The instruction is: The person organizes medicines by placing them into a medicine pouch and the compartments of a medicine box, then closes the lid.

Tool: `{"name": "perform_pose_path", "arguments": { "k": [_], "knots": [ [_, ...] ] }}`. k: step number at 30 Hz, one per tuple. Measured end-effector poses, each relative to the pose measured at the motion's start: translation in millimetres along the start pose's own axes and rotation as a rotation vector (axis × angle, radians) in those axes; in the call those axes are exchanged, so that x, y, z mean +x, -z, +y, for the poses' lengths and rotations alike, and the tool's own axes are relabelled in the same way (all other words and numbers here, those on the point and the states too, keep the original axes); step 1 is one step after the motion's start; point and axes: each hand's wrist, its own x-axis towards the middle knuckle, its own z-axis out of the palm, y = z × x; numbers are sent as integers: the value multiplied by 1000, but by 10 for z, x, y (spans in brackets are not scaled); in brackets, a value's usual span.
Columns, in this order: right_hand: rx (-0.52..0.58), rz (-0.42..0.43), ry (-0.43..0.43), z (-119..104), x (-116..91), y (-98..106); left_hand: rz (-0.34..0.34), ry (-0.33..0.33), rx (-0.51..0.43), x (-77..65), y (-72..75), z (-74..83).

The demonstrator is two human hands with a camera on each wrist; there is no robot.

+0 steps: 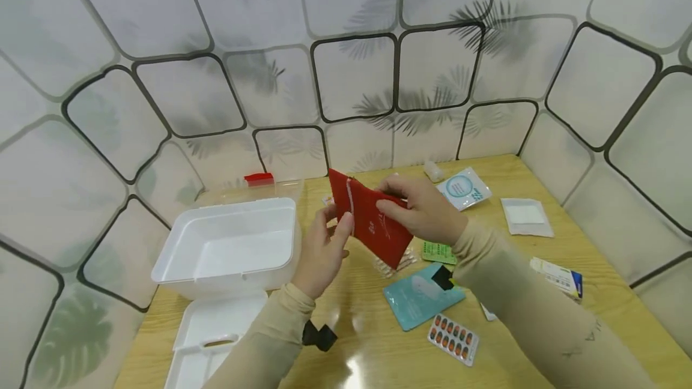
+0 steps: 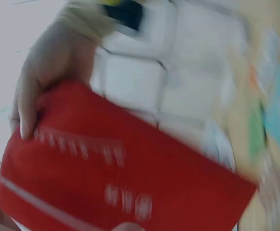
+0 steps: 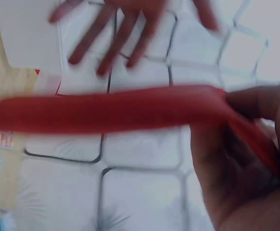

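My right hand (image 1: 427, 212) grips a flat red pouch (image 1: 370, 224) by its upper right side, thumb in front. White print and a pale stripe run across the pouch. My left hand (image 1: 320, 257) is at the pouch's left end, its thumb overlapping the front in the head view. In the right wrist view the left hand (image 3: 137, 14) has its fingers spread, with a gap between them and the pouch (image 3: 106, 113). The left wrist view shows the pouch (image 2: 125, 163) close up and blurred, its far end bent in the right hand (image 2: 58, 62).
To the left stands a white plastic box (image 1: 232, 278), with its white lid (image 1: 216, 317) in front. On the wooden table (image 1: 378, 347) lie a teal packet (image 1: 418, 299), a capsule blister (image 1: 453, 340), a green packet (image 1: 438, 252), a white sachet (image 1: 464, 189), a gauze pack (image 1: 527, 216) and a small carton (image 1: 557, 277).
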Motion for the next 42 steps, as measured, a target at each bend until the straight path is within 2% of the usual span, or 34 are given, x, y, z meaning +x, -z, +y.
{"name": "perform_pose_path", "arguments": {
  "k": [3,4,6,8,10,14,18,22,27,29,32,34,37,39,42],
  "knots": [
    [-270,145,217,-128,-22,-237,-49,89,-329,21,-26,164],
    [-350,179,275,-142,-32,-320,-53,112,-414,31,-35,202],
    [-424,201,349,-150,-57,-468,-39,143,-532,53,-46,254],
    [-442,180,374,-139,-85,-583,1,157,-605,70,-44,270],
    [-445,137,364,-142,-111,-653,48,148,-651,70,-25,268],
    [-353,87,277,-164,-126,-699,93,55,-680,53,20,248],
    [-290,176,205,-153,-78,-674,83,-8,-627,41,27,233],
    [-399,268,223,-62,-29,-630,34,11,-614,26,37,226],
    [-488,251,248,61,-21,-552,25,59,-589,1,111,180],
    [-505,231,245,101,-24,-529,32,76,-546,-8,150,153],
    [-531,204,236,170,-41,-495,44,110,-457,-24,213,115],
    [-553,180,231,234,-67,-460,74,104,-350,-33,264,85],
    [-588,160,193,353,-136,-374,171,22,-137,-35,362,34],
    [-615,158,144,436,-192,-305,260,-47,-4,-28,429,0],
    [-656,164,57,511,-270,-218,347,-129,117,-12,500,-49]
  ]
}}
